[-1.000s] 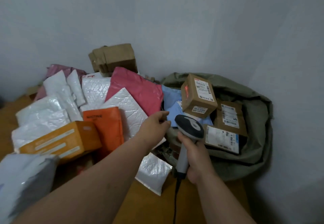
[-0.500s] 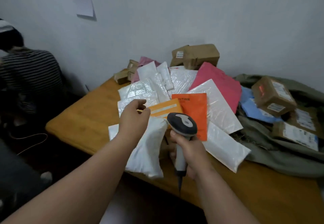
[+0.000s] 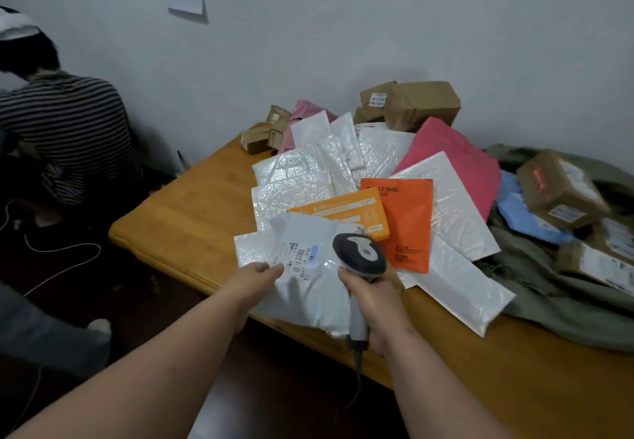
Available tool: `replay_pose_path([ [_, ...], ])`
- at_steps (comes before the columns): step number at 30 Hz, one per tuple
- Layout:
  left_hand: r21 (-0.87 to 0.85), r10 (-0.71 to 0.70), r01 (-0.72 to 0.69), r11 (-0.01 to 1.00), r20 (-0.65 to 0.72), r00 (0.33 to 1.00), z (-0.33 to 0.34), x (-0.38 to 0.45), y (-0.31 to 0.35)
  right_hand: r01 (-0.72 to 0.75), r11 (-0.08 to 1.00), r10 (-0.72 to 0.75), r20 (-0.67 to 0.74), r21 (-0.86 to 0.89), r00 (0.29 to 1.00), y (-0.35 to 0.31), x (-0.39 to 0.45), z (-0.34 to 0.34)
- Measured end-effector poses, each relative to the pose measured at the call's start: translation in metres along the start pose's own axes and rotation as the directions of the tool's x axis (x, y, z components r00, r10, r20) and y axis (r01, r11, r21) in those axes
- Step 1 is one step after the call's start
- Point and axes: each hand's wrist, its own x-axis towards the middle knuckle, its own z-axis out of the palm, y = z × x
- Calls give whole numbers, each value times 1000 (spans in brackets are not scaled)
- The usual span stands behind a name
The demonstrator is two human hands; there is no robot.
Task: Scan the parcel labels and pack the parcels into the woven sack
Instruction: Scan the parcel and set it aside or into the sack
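My left hand pinches the near edge of a white plastic parcel with its printed label facing up, at the table's front edge. My right hand grips a grey handheld scanner, its dark head just right of the label. Behind lie an orange box, an orange pouch, white bubble mailers and a pink bag. At the right the olive woven sack lies open, holding brown cartons and a blue parcel.
The wooden table has bare room at its left. Small brown boxes are stacked against the wall. A person in a striped shirt crouches at far left, with cables on the dark floor.
The view swung left from the sack to the parcel pile. My left hand came down and took hold of the white parcel, whose label now faces up beside the scanner.
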Motion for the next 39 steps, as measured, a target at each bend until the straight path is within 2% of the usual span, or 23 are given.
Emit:
replay_pose_path([
  [7,-173,73,-94,980,-129,989,8,6,35,109,978,-112,5,177,994,-15,14,-7],
  [12,-305,183,-197,932,-75,980,11,3,62,121,953,-137,37,276,990,-41,27,-22],
  [18,-424,224,-175,888,68,972,20,0,73,111,932,-133,39,345,990,-50,36,-46],
  [23,-455,257,-254,853,-58,965,37,4,81,111,911,-129,19,397,991,-50,41,-59],
  [26,-501,291,-283,818,-65,955,44,9,92,112,887,-125,0,448,992,-55,42,-59],
  [29,-600,287,-245,762,-27,958,47,19,103,141,859,-128,-61,493,990,-59,41,-54],
  [32,-762,235,-141,632,15,972,52,28,112,165,838,-141,-85,520,986,-65,37,-47],
  [35,-846,243,-52,531,94,965,57,29,120,174,858,-143,-100,483,985,-67,32,-37],
  [37,-852,244,4,524,155,957,62,27,124,165,873,-134,-99,459,986,-67,29,-29],
  [39,-803,245,18,596,203,948,66,24,126,173,886,-141,-105,429,984,-66,26,-22],
])
